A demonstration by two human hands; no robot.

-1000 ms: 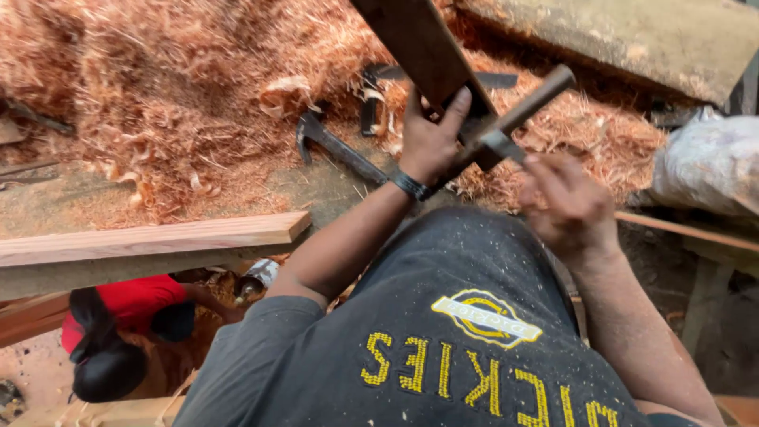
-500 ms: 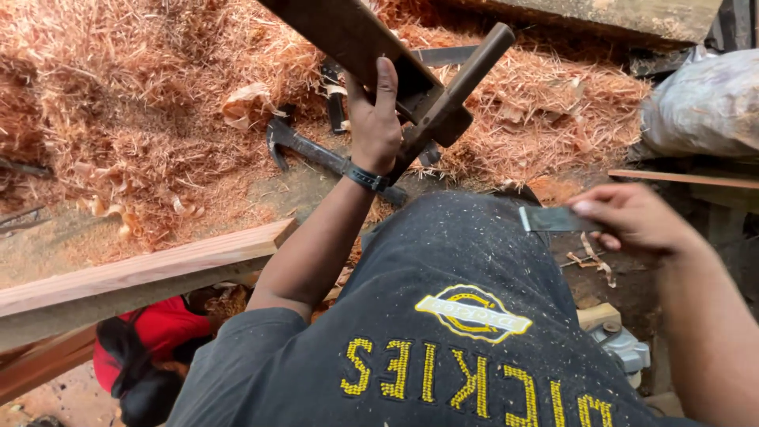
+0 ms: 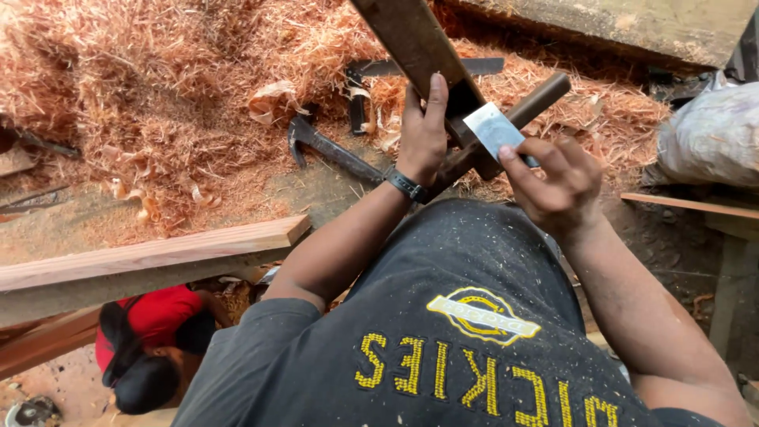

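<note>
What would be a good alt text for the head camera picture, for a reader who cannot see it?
Seen from above, a person's left hand grips a dark wooden plane while the right hand holds a flat metal blade against it. Below lie reddish wood shavings, a hammer and a pale plank.

**Blade held at a wooden plane**

The left hand [image 3: 424, 130] grips a dark wooden plane [image 3: 419, 49] with a cross handle [image 3: 531, 99]. The right hand [image 3: 557, 183] pinches a flat metal blade [image 3: 492, 129] against it. Shavings [image 3: 158, 87] cover the ground, where a hammer [image 3: 332, 149] lies. A plank [image 3: 142, 257] crosses at left.
</note>
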